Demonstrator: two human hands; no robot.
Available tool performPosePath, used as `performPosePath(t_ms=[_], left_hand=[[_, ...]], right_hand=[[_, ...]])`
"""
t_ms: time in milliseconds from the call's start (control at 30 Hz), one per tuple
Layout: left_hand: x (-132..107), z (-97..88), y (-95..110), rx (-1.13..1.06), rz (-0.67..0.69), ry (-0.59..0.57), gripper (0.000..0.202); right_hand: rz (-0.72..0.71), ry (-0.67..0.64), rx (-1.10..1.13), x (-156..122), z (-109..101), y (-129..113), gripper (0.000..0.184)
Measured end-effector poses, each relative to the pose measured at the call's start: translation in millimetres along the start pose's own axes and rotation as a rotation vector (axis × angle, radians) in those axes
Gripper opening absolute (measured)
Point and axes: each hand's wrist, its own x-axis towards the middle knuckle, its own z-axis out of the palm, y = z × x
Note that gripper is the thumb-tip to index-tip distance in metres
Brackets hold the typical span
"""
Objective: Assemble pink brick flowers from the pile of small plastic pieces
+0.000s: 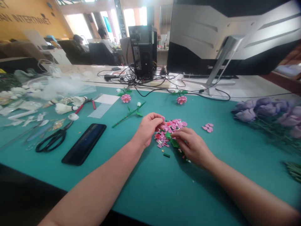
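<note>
My left hand [149, 127] is closed in a pinch at the left edge of a pile of small pink building-block pieces [175, 125]. A small pink piece [163, 118] shows at its fingertips. Over the right side of the pile, my right hand [194, 146] has its fingers bent and a little apart. Its fingertips are at a green leaf piece [168, 135]; other green parts lie partly hidden under this hand. A dark green brick [166, 155] lies just in front of the pile. Several pink petal pieces [208, 127] sit apart on the right.
Behind the pile are two pink block flowers [126, 98] [181, 100] and a green stem [129, 114]. A phone [84, 144], scissors [53, 139], red-handled pliers [84, 105] and shuttlecocks [66, 108] lie left. Purple flowers [245, 113] lie right. Cables and a monitor [211, 44] stand behind.
</note>
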Motion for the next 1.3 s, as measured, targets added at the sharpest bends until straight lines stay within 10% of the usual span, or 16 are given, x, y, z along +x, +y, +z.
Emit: performPosePath(t_ms=[967,1300], left_hand=[[-2,3.7,0,-0.036,-0.015,-0.037,0.005],[-2,2.8,-2,-0.025,-0.005,-0.048,0.006]], right_hand=[[-0.161,-0.189,-0.365,-6,20,-5,0.043],[-0.167,-0.166,-0.342,-5,17,-7,0.021]])
